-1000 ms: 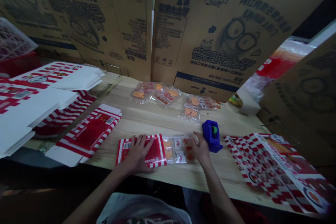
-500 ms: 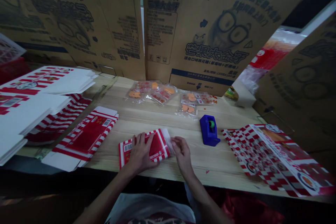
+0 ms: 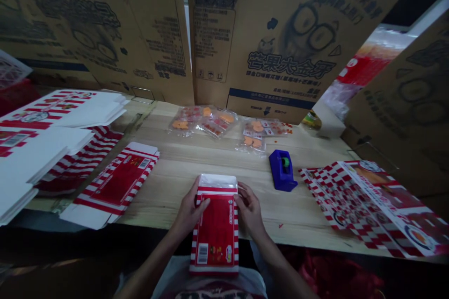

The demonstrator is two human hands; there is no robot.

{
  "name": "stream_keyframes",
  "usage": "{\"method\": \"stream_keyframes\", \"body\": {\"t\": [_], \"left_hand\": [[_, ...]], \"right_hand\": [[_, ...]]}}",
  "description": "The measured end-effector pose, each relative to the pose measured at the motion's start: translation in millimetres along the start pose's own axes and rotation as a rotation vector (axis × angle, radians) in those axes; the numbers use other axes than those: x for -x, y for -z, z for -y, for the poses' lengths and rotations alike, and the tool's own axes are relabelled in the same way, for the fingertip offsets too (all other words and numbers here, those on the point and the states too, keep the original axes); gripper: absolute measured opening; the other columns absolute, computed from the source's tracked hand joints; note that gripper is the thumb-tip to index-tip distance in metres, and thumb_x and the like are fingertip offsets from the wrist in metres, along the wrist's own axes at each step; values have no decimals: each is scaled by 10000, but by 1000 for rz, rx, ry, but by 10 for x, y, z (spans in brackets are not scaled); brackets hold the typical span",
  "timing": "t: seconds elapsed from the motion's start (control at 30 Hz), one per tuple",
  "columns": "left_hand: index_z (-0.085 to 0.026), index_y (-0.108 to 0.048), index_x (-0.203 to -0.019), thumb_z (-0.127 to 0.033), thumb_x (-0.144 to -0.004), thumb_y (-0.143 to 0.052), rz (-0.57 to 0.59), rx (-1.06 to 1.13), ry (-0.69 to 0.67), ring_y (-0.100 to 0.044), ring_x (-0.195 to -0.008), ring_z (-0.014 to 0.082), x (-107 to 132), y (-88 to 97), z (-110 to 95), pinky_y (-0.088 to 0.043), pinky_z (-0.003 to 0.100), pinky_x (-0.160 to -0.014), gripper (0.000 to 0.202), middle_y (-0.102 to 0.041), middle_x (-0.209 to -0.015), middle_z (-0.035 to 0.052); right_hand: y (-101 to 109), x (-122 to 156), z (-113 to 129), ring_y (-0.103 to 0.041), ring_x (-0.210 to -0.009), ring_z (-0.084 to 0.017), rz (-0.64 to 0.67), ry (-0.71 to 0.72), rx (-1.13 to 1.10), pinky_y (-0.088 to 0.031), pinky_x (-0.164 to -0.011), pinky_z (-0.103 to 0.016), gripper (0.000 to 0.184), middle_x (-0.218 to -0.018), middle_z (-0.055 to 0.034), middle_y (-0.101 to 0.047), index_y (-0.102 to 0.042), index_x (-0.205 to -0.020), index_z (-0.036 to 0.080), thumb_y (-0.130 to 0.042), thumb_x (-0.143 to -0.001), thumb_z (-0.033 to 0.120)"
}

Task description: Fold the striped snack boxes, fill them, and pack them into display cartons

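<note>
A red and white striped box [image 3: 218, 229] lies in front of my body, its barcode end towards me and overhanging the table's front edge. Its far end shows a whitish opening or flap [image 3: 218, 181]. My left hand [image 3: 191, 210] grips the box's left side, thumb on the printed face. On the opposite side, my right hand [image 3: 248, 205] holds the upper right edge, with its fingers partly hidden behind the box. A blue tape dispenser [image 3: 282, 173] with a green core stands to the right of my right hand.
Flat striped cartons [image 3: 117, 182] lie left, beside a stack of white-edged cartons [image 3: 70, 138]. Clear packets with orange pieces [image 3: 217, 121] lie at the back before tall cardboard boxes [image 3: 266, 46]. Checked printed sheets [image 3: 372, 210] lie at right, near the table's front edge.
The box has turned from lying sideways to pointing away from me and moved closer to my body. Both hands have shifted to its two sides; the left hand no longer lies flat across it.
</note>
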State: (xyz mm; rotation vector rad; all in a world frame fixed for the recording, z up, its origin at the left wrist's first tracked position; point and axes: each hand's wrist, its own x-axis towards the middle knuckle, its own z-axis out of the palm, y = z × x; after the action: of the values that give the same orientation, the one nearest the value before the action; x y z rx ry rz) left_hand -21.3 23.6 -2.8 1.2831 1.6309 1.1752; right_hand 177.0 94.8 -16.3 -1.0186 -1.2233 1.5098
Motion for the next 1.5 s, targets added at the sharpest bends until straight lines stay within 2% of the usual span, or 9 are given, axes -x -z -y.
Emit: {"method": "stream_keyframes", "body": {"t": [0.13, 0.3, 0.5, 0.7, 0.8, 0.97, 1.1, 1.37, 1.5], "left_hand": [[-158, -376, -1404, -414, -859, -522, 61, 54, 19, -559, -1186, 242, 85, 9, 1, -475, 367, -975, 620, -541, -1361, 117], [-169, -608, -1058, -400, -849, -567, 200, 28, -43, -622, -885, 196, 63, 57, -121, -502, 309, -807, 314, -669, -993, 64], [-153, -625, -691, -350, -879, -529, 46, 155, -57, -569, -793, 164, -38, 9, -118, -442, 273, -745, 289, -614, -826, 38], [-168, -559, -763, -291, -709, -721, -111, 583, 222, -548, -624, 113, -26, -91, -117, -427, 216, -589, 210, -592, -717, -25], [-200, -526, -950, -281, -694, -734, -97, 662, 223, -586, -689, 130, -39, -56, -153, -462, 229, -625, 340, -619, -816, -18], [-143, -627, -803, -320, -760, -684, 114, 402, 84, -579, -744, 152, -62, 101, -126, -459, 242, -666, 191, -608, -790, 35], [-144, -667, -755, -312, -793, -645, 120, 250, -29, -592, -925, 202, -52, 175, -149, -464, 276, -762, 174, -617, -949, 87], [-136, -696, -777, -219, -727, -626, 228, -27, -95, -589, -707, 156, -218, 277, -303, -434, 250, -664, 119, -661, -739, 41], [-119, -712, -722, -271, -731, -614, 371, 15, -36, -544, -585, 129, -360, 350, -383, -393, 224, -553, 180, -651, -636, 32]], "right_hand": [[44, 172, -85, -619, -1048, -222, 35, 6, 124, -497, -901, -355, 428, -1251, -73, -616, -561, -1234, 237, -622, -837, 384], [46, 208, 52, -557, -760, -152, 111, 102, 325, -452, -694, -248, 159, -845, -4, -603, -598, -901, 211, -579, -871, 365], [-9, 140, 105, -464, -652, -130, 81, 77, 208, -395, -617, -235, 255, -691, 26, -495, -485, -684, 202, -622, -826, 363], [-125, 117, 166, -571, -700, -162, 26, -109, -98, -474, -664, -273, 346, -800, 17, -614, -551, -1001, 248, -724, -711, 324], [-106, 88, 214, -569, -675, -165, 124, -159, -50, -466, -648, -271, 227, -735, 5, -616, -615, -858, 208, -725, -718, 349], [-10, 58, 245, -593, -873, -185, 178, 3, 110, -446, -776, -276, 168, -893, -31, -647, -660, -737, 200, -724, -746, 356], [19, 37, 286, -598, -891, -194, 227, 17, 161, -447, -799, -295, 293, -934, -56, -660, -621, -667, 191, -624, -832, 433], [11, -120, 435, -585, -700, -156, 345, -36, 379, -438, -640, -252, 119, -747, -16, -663, -667, -768, 175, -701, -718, 278], [2, -228, 558, -537, -590, -127, 432, -79, 404, -396, -555, -232, 134, -644, -1, -631, -676, -702, 163, -673, -731, 294]]}}
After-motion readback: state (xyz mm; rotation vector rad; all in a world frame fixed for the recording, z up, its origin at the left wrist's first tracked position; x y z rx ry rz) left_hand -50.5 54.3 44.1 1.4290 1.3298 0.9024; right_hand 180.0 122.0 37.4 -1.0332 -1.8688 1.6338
